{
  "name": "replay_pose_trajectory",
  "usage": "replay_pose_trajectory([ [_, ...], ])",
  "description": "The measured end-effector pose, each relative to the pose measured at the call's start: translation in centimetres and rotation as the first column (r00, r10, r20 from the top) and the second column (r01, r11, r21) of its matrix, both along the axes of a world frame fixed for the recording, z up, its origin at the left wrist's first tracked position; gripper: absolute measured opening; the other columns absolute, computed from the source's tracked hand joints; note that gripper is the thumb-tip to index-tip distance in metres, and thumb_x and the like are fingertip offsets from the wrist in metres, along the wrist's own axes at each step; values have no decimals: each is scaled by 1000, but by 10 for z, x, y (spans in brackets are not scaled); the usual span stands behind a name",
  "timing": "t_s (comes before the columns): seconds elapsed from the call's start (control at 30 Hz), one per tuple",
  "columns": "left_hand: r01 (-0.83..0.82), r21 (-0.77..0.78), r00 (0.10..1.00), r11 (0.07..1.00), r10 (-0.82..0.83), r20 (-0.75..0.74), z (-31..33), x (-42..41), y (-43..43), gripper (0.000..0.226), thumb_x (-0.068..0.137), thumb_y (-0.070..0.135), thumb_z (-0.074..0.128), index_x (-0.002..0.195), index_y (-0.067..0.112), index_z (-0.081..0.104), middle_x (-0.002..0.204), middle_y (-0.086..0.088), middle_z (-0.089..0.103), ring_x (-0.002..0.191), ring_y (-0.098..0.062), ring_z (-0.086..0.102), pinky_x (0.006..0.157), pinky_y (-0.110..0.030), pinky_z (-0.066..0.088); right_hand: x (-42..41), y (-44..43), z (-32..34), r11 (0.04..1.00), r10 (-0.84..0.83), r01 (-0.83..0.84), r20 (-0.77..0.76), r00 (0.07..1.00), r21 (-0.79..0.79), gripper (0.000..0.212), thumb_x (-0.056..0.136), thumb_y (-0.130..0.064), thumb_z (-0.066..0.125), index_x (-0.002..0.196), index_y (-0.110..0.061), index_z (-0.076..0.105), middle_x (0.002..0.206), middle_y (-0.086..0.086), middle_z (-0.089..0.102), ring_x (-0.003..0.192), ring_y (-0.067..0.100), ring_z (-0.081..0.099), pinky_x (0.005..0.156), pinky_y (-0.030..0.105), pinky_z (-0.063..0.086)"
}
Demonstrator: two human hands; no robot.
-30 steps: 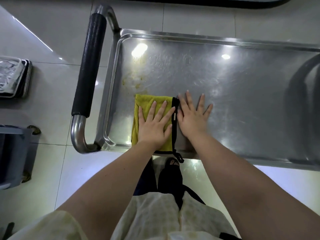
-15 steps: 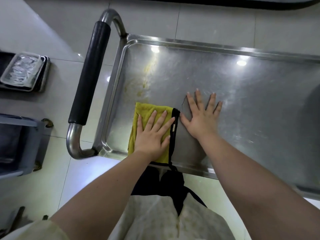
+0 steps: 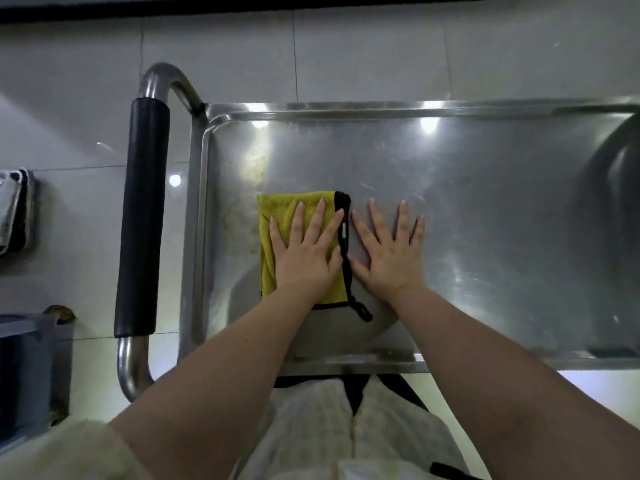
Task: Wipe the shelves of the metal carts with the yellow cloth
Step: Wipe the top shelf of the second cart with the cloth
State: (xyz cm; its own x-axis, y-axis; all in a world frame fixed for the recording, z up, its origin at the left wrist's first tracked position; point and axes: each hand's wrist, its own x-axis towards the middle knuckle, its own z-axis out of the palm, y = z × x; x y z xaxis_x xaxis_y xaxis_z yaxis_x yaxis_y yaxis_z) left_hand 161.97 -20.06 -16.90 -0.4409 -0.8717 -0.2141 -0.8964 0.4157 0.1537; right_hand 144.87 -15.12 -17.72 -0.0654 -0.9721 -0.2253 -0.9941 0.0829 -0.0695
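Far left of the hands: stacked metal trays (image 3: pixel 14 209) on the tiled floor (image 3: pixel 346 57), with a grey bin (image 3: pixel 27 368) below them at the frame edge. Next is the cart handle (image 3: pixel 142 220), a steel tube with a black foam grip, well left of the left hand. The steel top shelf (image 3: pixel 485 220) has yellowish stains (image 3: pixel 256 161) just beyond and left of the left hand. The yellow cloth (image 3: pixel 280 216) lies folded flat on the shelf, with black trim and a black hanging loop (image 3: pixel 360 310) by the wrists. A small white tag (image 3: pixel 344 230) sits on the trim; its writing is too small to read. The left hand (image 3: pixel 308 258) is flat, fingers spread, pressing down on the cloth. The right hand (image 3: pixel 391 258) is flat, fingers spread, on bare metal just beside the cloth's trimmed edge. The hands lie side by side, a narrow gap apart, gripping nothing. No brand is visible.
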Motion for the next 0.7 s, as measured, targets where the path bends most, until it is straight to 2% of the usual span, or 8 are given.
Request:
replay_pose_trajectory([
  [0.07,7,11,1000,1000,-7,-1,0,-2,-2,62,95,53,20,153,45,-1,164,10,-2,151,-25,-6,113,-66,-8,-2,-2,-2,1000,-11,11,-16,1000,7,79,89,-72,21,156,-34,7,165,0,4,146,49,-1,111,72,5],
  [0.13,25,30,1000,999,-25,0,2,-1,-5,62,95,55,20,152,46,-4,164,11,-4,151,-24,-8,112,-66,-11,-5,-3,-4,1000,-28,27,-8,1000,-9,82,88,-72,24,157,-30,8,165,-2,5,147,47,0,112,71,6],
  [0.27,75,33,997,997,-75,-11,9,13,-24,63,94,57,25,153,46,7,164,12,4,151,-22,-1,113,-67,-6,-6,-6,-4,999,-44,45,14,999,-17,85,86,-73,28,156,-31,6,163,-8,-1,148,43,-1,114,68,4],
  [0.37,-11,24,1000,1000,11,24,10,39,-50,63,94,58,24,153,48,4,163,14,0,151,-19,-4,114,-66,-5,-5,-9,-4,998,-62,62,-2,998,6,86,85,-74,28,156,-33,5,163,-10,-5,149,42,-5,115,66,1],
  [0.5,-168,49,984,985,165,71,11,77,-79,61,96,58,19,151,50,-6,162,15,-10,150,-17,-14,115,-63,-10,-3,-12,1,998,-57,57,6,998,40,85,85,-75,25,156,-34,7,165,-8,0,148,43,-5,115,67,-1],
  [0.6,-154,35,986,988,151,72,11,80,-80,59,97,57,18,151,49,-6,163,14,-10,150,-18,-14,115,-63,-9,-2,-12,6,996,-60,58,24,998,74,83,86,-75,21,156,-34,5,165,-7,-1,147,44,-7,113,68,-3],
  [0.7,-149,24,986,989,147,79,11,76,-77,58,98,55,15,151,47,-7,162,14,-10,150,-19,-12,114,-64,-8,-10,-20,12,992,-42,39,18,999,116,80,86,-77,16,155,-39,-3,164,-10,-10,147,43,-13,110,70,-11],
])
